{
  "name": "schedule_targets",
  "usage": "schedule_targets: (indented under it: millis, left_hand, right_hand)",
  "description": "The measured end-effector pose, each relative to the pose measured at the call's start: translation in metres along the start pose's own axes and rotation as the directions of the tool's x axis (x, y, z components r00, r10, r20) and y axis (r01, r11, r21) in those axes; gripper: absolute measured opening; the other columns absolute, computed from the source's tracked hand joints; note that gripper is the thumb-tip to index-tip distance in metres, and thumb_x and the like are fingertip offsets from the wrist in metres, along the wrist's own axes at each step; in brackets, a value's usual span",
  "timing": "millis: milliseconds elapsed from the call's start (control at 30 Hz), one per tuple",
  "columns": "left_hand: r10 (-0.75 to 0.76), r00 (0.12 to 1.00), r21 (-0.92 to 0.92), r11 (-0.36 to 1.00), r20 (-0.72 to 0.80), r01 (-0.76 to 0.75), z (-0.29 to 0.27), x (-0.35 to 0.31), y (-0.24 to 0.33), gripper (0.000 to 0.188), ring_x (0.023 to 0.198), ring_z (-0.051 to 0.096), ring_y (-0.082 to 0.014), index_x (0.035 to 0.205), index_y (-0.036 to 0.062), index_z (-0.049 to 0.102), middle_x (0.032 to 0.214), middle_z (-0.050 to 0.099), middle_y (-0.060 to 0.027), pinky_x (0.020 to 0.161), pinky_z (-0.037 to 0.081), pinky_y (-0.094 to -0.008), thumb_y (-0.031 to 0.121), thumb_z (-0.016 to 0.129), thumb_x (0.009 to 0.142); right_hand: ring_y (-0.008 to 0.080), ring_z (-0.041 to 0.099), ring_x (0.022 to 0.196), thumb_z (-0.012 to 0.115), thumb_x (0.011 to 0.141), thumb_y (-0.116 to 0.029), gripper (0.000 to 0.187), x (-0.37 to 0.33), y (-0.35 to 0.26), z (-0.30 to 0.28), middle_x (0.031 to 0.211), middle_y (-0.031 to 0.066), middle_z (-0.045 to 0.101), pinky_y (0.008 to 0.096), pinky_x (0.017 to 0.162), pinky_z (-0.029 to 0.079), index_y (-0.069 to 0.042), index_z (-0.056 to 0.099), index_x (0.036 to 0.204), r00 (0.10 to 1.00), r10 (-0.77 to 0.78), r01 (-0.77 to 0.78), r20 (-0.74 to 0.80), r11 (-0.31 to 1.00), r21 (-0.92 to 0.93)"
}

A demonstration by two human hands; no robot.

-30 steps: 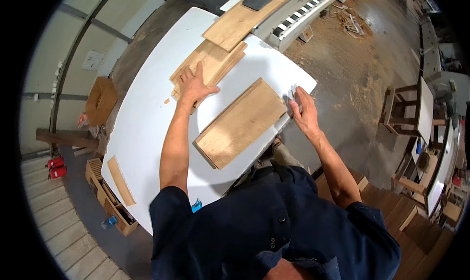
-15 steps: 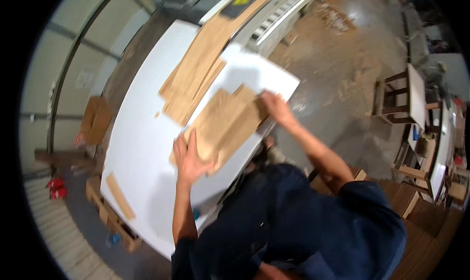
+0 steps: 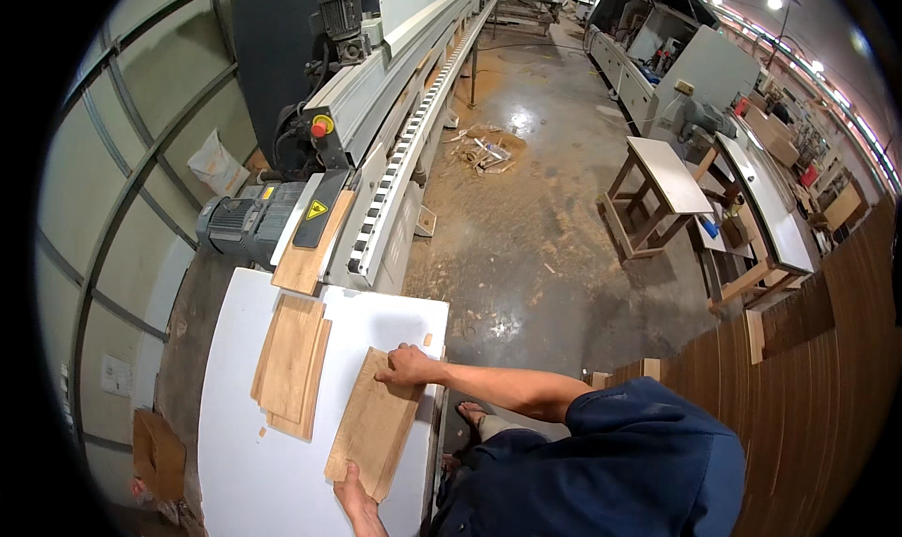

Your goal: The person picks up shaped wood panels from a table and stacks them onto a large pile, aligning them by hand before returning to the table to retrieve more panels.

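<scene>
Both my hands are on a small stack of wood-grain boards [image 3: 371,434] above the white table. At its far right corner, my right hand [image 3: 404,366] is closed round the edge. The near end is gripped by my left hand [image 3: 354,499], its thumb on the top board and its other fingers mostly hidden. The stacked boards lie nearly flush, with a lower edge showing along the right side. To their left, a second pile of boards [image 3: 293,363] rests on the table, slightly fanned out.
The white tabletop [image 3: 235,443] meets a long machine with a toothed conveyor track [image 3: 399,175]. Another board [image 3: 305,269] sticks out of the machine's near end. A small wood offcut [image 3: 428,340] lies by the table's right edge. Brown panels [image 3: 799,415] are stacked at the right.
The view has tilted up toward the machine. The boards in my hands were uneven and now sit nearly flush. My left hand has gone from spread fingers to a grip on the near end.
</scene>
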State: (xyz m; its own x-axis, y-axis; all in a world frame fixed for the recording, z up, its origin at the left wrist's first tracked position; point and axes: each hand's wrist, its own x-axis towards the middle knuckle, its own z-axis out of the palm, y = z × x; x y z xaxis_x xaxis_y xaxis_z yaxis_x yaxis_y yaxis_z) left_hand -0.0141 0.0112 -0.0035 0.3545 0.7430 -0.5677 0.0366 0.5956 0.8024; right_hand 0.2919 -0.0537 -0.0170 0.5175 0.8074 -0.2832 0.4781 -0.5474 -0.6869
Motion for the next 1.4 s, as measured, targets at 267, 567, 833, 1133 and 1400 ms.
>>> schedule_targets:
  millis: [267, 567, 833, 1133, 1400]
  left_hand:
    - [-0.113, 0.994, 0.085, 0.990, -0.004, 0.113, -0.016, 0.039, 0.008, 0.042, 0.100, 0.061, -0.0290, 0.124, -0.0076, 0.052, 0.115, 0.060, -0.0172, 0.088, 0.050, -0.0410, -0.002, 0.062, 0.084]
    - [0.607, 0.795, 0.360, 0.745, -0.016, -0.562, -0.004, 0.007, 0.030, 0.072, 0.114, 0.050, -0.0259, 0.139, -0.0005, 0.034, 0.128, 0.045, -0.0140, 0.100, 0.042, -0.0393, -0.011, 0.064, 0.074]
    - [0.597, 0.802, 0.296, 0.763, 0.015, -0.574, -0.032, 0.015, -0.007, 0.085, 0.127, 0.039, -0.0279, 0.145, 0.0021, 0.027, 0.138, 0.036, -0.0146, 0.109, 0.032, -0.0394, -0.010, 0.064, 0.069]
    - [0.569, 0.809, 0.125, 0.800, 0.151, -0.586, -0.042, 0.019, 0.000, 0.088, 0.122, 0.044, -0.0248, 0.148, 0.0011, 0.024, 0.135, 0.044, -0.0132, 0.104, 0.036, -0.0359, 0.005, 0.069, 0.072]
    - [0.542, 0.828, 0.256, 0.788, 0.143, -0.560, -0.045, 0.007, 0.013, 0.082, 0.116, 0.050, -0.0224, 0.148, -0.0007, 0.025, 0.133, 0.047, -0.0132, 0.100, 0.039, -0.0329, -0.008, 0.060, 0.074]
  right_hand:
    - [0.0335, 0.067, 0.086, 0.078, 0.064, -0.049, 0.061, -0.006, 0.008, -0.007, 0.091, 0.0252, 0.068, 0.0402, 0.073, 0.053, 0.007, 0.070, 0.087, 0.989, 0.098, -0.119, 0.113, 0.972, 0.201]
    - [0.0275, 0.049, 0.101, 0.084, 0.067, -0.014, 0.086, -0.039, 0.010, -0.005, 0.109, 0.0127, 0.049, 0.0356, 0.090, 0.045, -0.007, 0.041, 0.142, 0.904, -0.355, 0.418, -0.238, 0.849, 0.323]
    - [0.0324, 0.029, 0.133, 0.081, 0.073, -0.013, 0.096, -0.052, 0.024, 0.005, 0.142, 0.0150, 0.029, 0.0385, 0.110, 0.032, -0.013, 0.023, 0.150, 0.888, -0.444, 0.451, -0.119, 0.792, 0.411]
    - [0.0313, 0.027, 0.140, 0.075, 0.079, -0.007, 0.103, -0.060, 0.020, 0.011, 0.153, 0.0192, 0.024, 0.0403, 0.115, 0.026, -0.013, 0.004, 0.154, 0.903, -0.425, 0.402, -0.059, 0.790, 0.463]
    - [0.0276, 0.041, 0.133, 0.071, 0.074, 0.000, 0.098, -0.051, 0.022, 0.010, 0.146, 0.0172, 0.041, 0.0368, 0.109, 0.035, -0.011, 0.013, 0.153, 0.898, -0.437, 0.423, -0.058, 0.819, 0.387]
